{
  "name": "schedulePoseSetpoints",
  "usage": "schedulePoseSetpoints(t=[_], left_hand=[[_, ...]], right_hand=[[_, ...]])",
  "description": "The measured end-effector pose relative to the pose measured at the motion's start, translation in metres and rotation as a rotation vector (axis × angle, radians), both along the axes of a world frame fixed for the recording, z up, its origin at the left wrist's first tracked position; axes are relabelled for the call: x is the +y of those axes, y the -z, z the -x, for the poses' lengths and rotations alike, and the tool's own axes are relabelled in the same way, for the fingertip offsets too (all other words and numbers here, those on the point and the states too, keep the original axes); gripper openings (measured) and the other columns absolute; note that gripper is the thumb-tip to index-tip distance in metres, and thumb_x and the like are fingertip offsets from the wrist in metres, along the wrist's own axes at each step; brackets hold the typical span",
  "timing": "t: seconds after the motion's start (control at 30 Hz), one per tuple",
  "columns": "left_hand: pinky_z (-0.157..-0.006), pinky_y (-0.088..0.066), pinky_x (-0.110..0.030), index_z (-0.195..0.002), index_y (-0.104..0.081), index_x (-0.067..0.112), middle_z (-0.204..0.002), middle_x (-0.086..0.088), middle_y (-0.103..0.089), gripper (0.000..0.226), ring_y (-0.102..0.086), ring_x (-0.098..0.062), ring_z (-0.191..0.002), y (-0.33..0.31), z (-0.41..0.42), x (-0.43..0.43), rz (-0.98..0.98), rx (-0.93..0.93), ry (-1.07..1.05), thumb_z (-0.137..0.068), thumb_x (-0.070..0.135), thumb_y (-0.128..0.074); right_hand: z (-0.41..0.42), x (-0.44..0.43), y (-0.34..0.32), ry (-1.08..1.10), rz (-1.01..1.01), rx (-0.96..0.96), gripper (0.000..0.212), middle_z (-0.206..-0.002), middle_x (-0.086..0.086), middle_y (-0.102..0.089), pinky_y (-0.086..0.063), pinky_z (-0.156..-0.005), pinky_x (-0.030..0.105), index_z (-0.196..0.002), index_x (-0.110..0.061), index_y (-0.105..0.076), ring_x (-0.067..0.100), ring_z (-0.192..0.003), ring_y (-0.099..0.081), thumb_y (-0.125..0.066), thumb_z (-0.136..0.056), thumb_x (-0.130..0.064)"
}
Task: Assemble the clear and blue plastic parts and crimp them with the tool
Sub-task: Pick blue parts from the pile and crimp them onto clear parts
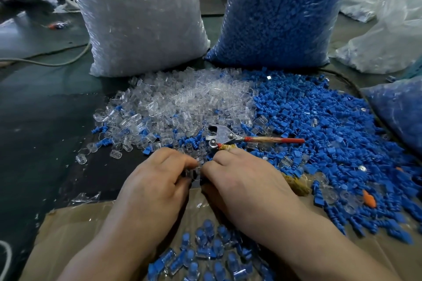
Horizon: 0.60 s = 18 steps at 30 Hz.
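My left hand (pixel 157 178) and my right hand (pixel 239 178) meet at the near edge of the heaps, fingertips together, pinching a small clear part (pixel 198 165) between them. The crimp tool (pixel 225 137), metal-headed with red handles, runs from under my right hand; one handle (pixel 274 140) juts right, the other is tucked in my right palm. A heap of clear parts (pixel 182 102) lies ahead, blue parts (pixel 331 125) spread to its right. Whether a blue part is between my fingers is hidden.
Two tall bags stand behind the heaps, a clear-part bag (pixel 139 18) and a blue-part bag (pixel 280 11). Assembled clear-and-blue pieces (pixel 205 248) lie in a cardboard box (pixel 68 228) below my wrists. More bags (pixel 392 39) sit at the right. A cable (pixel 57 61) crosses the left.
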<state>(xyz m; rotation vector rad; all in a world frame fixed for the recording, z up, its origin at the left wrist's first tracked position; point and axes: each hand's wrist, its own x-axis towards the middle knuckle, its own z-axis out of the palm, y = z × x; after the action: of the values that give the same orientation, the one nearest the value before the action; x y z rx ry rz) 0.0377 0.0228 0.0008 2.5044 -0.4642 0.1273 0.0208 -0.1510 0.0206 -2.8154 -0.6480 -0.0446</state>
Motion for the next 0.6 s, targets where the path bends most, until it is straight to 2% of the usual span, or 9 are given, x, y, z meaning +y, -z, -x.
schedulePoseSetpoints(t=[0.17,0.33,0.43,0.5,0.6], left_hand=[[-0.076,-0.05,-0.03,-0.101,-0.069,0.04,-0.094,0.021,-0.059,0.019,-0.056,-0.002,-0.088,-0.0022,0.0019,-0.0026,-0.013,0.005,-0.052,-0.088,0.026,-0.07],[-0.073,-0.049,-0.026,-0.1,-0.067,0.039,-0.091,0.023,-0.06,0.015,-0.056,0.002,-0.087,-0.0051,0.0038,-0.0041,-0.028,0.016,-0.076,-0.088,0.03,-0.067],[-0.064,-0.043,-0.019,-0.093,-0.061,0.042,-0.088,0.025,-0.063,0.012,-0.057,0.008,-0.085,-0.0039,0.0049,-0.0006,0.128,0.064,-0.193,-0.089,0.031,-0.065],[-0.059,-0.044,-0.019,-0.091,-0.059,0.044,-0.089,0.029,-0.066,0.02,-0.062,0.01,-0.078,-0.0015,0.005,0.002,0.281,0.096,-0.273,-0.091,0.026,-0.065],[-0.053,-0.053,-0.02,-0.086,-0.063,0.04,-0.078,0.012,-0.073,0.035,-0.069,-0.002,-0.065,-0.0004,0.0063,0.0026,0.502,0.165,-0.326,-0.095,0.006,-0.061]], right_hand=[[0.0,0.0015,0.0,-0.032,-0.027,-0.014,0.039,-0.122,-0.007,-0.052,-0.045,-0.077,0.032,-0.133,-0.025,-0.046,0.018,-0.104,-0.046,-0.049,-0.095,-0.017],[-0.0007,0.0,0.0021,-0.048,-0.032,-0.014,0.031,-0.108,-0.008,-0.054,-0.034,-0.068,0.027,-0.122,-0.025,-0.055,0.015,-0.093,-0.041,-0.05,-0.093,-0.014],[-0.0014,0.0005,0.0051,-0.025,-0.029,-0.015,0.024,-0.1,-0.008,-0.053,-0.031,-0.066,0.028,-0.116,-0.025,-0.056,0.013,-0.086,-0.036,-0.054,-0.094,-0.017],[-0.0027,0.0001,0.0069,0.002,-0.039,-0.015,0.02,-0.099,-0.01,-0.052,-0.03,-0.066,0.027,-0.115,-0.028,-0.054,0.012,-0.088,-0.039,-0.055,-0.096,-0.021],[-0.002,0.001,0.0078,-0.003,-0.035,-0.02,0.018,-0.096,-0.009,-0.048,-0.03,-0.064,0.03,-0.115,-0.032,-0.049,0.015,-0.09,-0.04,-0.051,-0.098,-0.034]])
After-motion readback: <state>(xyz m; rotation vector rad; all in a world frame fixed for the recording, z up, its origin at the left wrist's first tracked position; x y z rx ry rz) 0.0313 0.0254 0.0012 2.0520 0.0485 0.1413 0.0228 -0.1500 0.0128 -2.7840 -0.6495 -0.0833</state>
